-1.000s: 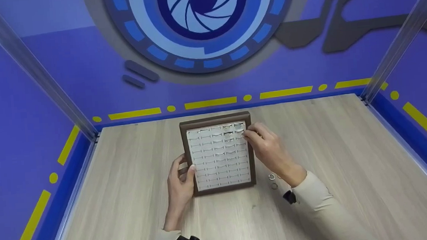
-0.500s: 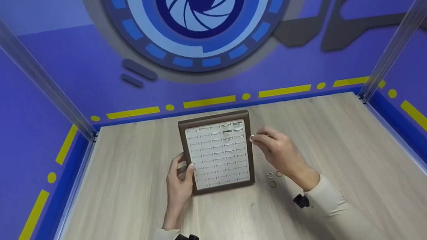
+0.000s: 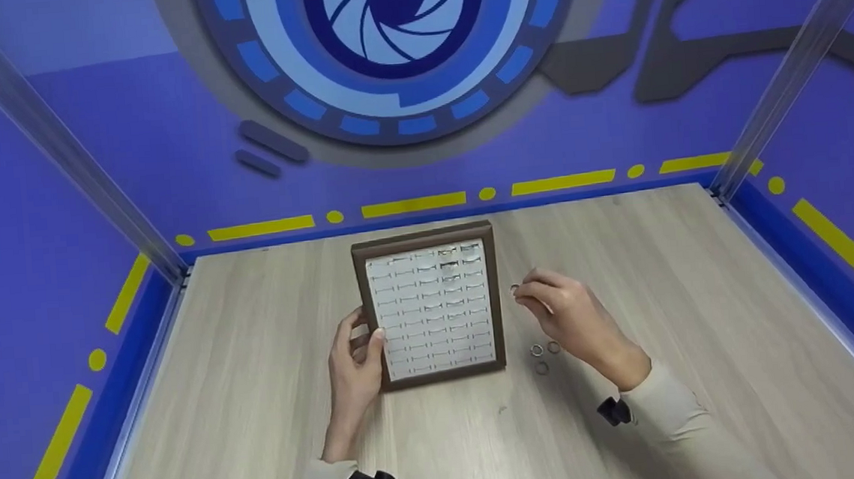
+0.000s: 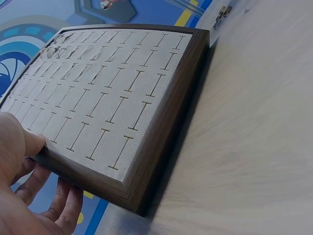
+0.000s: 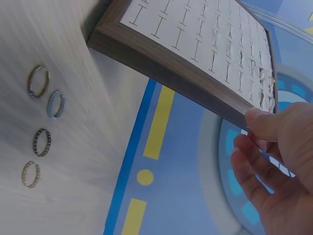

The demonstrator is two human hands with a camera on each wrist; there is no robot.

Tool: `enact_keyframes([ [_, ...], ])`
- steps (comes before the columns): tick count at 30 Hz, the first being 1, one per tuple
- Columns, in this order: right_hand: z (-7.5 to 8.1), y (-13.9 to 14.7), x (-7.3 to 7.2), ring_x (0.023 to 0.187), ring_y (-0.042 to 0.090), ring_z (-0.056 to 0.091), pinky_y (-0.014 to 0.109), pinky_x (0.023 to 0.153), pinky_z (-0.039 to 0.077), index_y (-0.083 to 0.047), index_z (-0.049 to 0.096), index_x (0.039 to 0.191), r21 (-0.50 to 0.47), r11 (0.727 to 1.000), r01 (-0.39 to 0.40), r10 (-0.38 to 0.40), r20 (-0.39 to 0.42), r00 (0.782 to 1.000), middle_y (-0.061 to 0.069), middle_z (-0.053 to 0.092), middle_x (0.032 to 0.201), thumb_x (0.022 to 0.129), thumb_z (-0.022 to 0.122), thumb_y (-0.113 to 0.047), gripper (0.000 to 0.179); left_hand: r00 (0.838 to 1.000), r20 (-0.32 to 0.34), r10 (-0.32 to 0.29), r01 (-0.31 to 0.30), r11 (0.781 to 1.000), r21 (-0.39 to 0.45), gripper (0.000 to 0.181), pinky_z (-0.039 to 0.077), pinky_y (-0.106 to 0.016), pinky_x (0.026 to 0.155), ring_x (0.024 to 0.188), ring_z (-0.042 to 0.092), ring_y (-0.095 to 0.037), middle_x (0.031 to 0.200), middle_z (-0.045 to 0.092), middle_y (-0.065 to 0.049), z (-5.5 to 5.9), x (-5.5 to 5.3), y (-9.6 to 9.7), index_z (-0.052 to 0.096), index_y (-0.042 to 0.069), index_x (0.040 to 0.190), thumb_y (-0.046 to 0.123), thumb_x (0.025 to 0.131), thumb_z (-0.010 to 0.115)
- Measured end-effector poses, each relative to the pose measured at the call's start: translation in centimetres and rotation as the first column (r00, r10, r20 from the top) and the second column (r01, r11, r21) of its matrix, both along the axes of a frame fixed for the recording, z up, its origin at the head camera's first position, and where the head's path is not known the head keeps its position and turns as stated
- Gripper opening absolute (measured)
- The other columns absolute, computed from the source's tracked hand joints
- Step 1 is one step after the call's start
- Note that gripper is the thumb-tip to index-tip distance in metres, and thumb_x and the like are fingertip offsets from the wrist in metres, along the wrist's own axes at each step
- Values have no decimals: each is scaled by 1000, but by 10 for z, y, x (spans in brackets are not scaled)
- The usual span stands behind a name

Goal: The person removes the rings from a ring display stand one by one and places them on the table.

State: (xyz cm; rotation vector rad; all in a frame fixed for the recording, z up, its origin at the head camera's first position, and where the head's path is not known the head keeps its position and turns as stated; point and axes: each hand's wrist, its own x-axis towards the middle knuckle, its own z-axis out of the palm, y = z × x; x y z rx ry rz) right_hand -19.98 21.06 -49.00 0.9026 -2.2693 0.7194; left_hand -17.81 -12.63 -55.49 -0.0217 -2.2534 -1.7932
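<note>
A ring display tray (image 3: 436,314) with a brown wood-look frame and white slotted padding stands tilted up on the table. My left hand (image 3: 357,364) grips its left edge, thumb on the front and the other fingers behind. A few rings (image 3: 449,265) sit in slots near its upper right. To the right of the tray, above the table, my right hand (image 3: 579,319) pinches a small silvery ring (image 3: 515,290) between thumb and fingertips. In the right wrist view that ring is mostly hidden by the fingers (image 5: 264,125).
Several loose rings lie on the wooden table right of the tray, among them a pale blue-grey ring (image 5: 56,105), a dark ring (image 5: 42,142) and a gold-toned ring (image 5: 31,175). Blue printed walls (image 3: 259,199) enclose the back and sides.
My right hand has drawn away from the tray's upper right slots, moving right and down with the ring in its fingertips. My left hand keeps its grip on the tray.
</note>
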Motion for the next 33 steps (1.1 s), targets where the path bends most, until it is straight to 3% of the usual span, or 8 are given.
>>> enact_keyframes([
  [12,-11,8,11,84,11,68,29,69,60,-10,73,97,70,996,56,-66,143,988,-1,68,97,94,76,6,16,1000,-12,3,-3,1000,1,48,60,-43,98,110,69,-29,135,62,-15,0,1,-1,53,10,153,10,106,65],
  [26,-34,26,22,80,9,67,28,67,60,-10,75,91,137,988,65,-81,118,990,-3,64,90,86,80,6,17,1000,-4,2,-2,1000,-13,49,61,-39,95,111,70,-29,137,61,-14,1,1,0,52,11,154,8,106,64],
  [33,-46,35,32,76,7,62,28,66,59,-9,79,91,170,983,72,-101,172,980,-4,66,89,85,82,5,15,1000,9,-1,1,1000,-15,50,61,-42,97,111,69,-29,137,61,-13,2,2,0,51,11,155,9,106,64],
])
